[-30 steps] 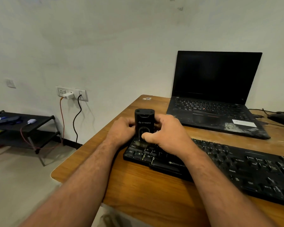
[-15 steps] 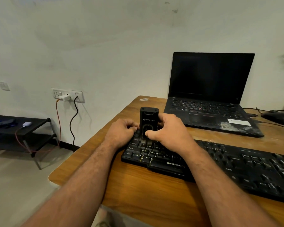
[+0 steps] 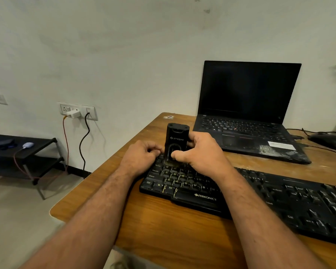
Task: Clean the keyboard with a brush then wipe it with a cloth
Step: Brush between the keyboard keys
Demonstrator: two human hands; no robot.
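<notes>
While both forearms reach up from the lower edge of the frame toward its centre, the right hand [image 3: 200,152] grasps the black keyboard brush [image 3: 176,144], thumb on its front face and fingers wrapped behind. This brush stands upright, bristles down on the upper-left keys of the black Zebronics keyboard [image 3: 260,197], which lies across the wooden bench [image 3: 163,235] from centre to the right edge. Just left of the brush, the left hand [image 3: 142,158] is clenched with knuckles up, resting at the keyboard's left end; whether its fingertips touch the brush I cannot tell. An open black laptop [image 3: 248,113] sits on the bench at upper right, behind the keyboard.
</notes>
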